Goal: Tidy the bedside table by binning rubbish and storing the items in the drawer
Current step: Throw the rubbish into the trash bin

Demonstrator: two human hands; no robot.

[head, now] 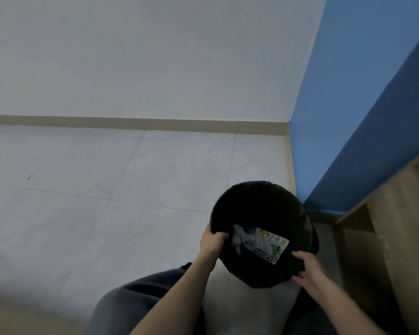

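Note:
A round bin lined with a black bag point(261, 204) stands on the floor at the lower right. Inside lie a crumpled white tissue point(240, 236) and a flat printed packet point(269, 247). My left hand point(212, 241) grips the bin's left rim, fingers curled over the edge. My right hand point(307, 265) holds the near right rim, fingers wrapped round the bag.
The wooden bedside table point(394, 226) stands right of the bin against the blue wall point(363, 117). Pale floor tiles point(107, 177) stretch left and ahead to a white wall with a beige skirting board point(131, 122). My grey-trousered knees point(136, 301) are at the bottom.

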